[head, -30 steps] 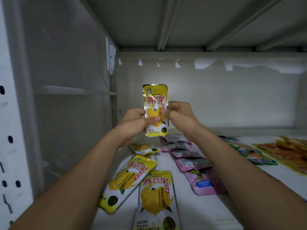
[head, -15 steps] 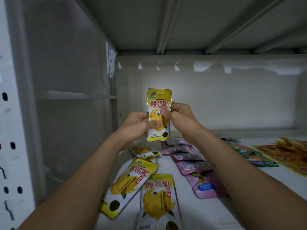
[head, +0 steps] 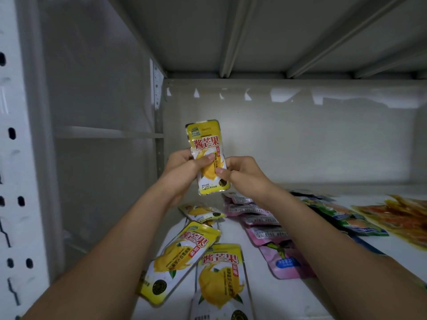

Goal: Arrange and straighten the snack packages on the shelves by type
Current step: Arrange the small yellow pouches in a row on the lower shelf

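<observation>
Both hands hold one small shiny yellow mango snack pouch [head: 208, 158] up in the air, its top tipped a little left. The left hand [head: 184, 168] pinches its left edge and the right hand [head: 240, 172] pinches its right edge. Below the pouch, more yellow mango pouches [head: 184, 259] lie crooked on the white metal shelf [head: 277, 296]. Pink pouches [head: 263, 229] lie in a row to the lower right. Behind the pouch, the grey back wall [head: 312, 139] has open room.
</observation>
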A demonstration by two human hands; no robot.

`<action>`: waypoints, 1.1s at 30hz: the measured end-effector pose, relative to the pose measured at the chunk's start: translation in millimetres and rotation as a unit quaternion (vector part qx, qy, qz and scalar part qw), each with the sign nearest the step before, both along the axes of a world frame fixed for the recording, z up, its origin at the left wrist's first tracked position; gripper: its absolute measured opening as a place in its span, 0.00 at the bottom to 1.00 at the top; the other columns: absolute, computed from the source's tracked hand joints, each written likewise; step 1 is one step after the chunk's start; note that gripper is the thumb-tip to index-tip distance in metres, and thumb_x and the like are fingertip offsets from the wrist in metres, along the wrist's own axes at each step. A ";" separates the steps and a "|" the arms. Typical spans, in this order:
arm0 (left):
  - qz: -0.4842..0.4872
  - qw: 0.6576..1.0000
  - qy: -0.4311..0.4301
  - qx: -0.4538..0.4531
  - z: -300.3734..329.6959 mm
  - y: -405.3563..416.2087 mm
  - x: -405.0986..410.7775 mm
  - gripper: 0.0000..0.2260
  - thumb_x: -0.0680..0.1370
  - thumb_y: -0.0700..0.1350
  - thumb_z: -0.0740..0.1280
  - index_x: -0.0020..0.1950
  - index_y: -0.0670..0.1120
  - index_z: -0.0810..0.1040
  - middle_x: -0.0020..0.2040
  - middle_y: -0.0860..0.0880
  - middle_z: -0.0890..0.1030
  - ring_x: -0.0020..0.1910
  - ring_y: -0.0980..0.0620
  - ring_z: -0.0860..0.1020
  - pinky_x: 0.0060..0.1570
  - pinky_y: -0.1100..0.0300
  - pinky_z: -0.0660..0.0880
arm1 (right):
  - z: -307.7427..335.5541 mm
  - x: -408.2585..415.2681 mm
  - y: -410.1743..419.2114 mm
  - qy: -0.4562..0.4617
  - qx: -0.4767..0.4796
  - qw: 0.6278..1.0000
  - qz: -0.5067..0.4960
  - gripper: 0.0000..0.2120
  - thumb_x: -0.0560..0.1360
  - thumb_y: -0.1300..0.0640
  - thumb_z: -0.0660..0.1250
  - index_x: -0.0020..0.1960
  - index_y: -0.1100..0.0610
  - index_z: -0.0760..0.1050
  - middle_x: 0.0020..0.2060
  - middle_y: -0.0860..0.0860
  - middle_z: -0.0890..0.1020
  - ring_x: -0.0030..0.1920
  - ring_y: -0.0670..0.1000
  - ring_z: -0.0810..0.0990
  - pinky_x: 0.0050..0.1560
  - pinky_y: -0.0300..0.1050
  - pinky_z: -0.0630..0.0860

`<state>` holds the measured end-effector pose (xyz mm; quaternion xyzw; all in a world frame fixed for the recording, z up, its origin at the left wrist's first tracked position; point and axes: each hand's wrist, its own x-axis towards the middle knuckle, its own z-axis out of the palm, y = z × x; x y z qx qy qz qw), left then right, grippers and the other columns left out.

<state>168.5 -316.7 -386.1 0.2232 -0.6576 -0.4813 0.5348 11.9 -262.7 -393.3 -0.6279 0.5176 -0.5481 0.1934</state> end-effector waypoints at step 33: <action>-0.007 1.000 -0.029 -0.008 -2.8 -4.0 2.6 0.08 0.74 0.39 0.77 0.52 0.39 0.85 0.48 0.41 0.88 0.46 0.42 0.87 0.46 0.54 0.84 | -8.6 -6.8 -11.0 0.006 -0.014 0.999 0.034 0.04 0.79 0.61 0.74 0.52 0.60 0.86 0.43 0.50 0.89 0.43 0.48 0.88 0.48 0.46 0.84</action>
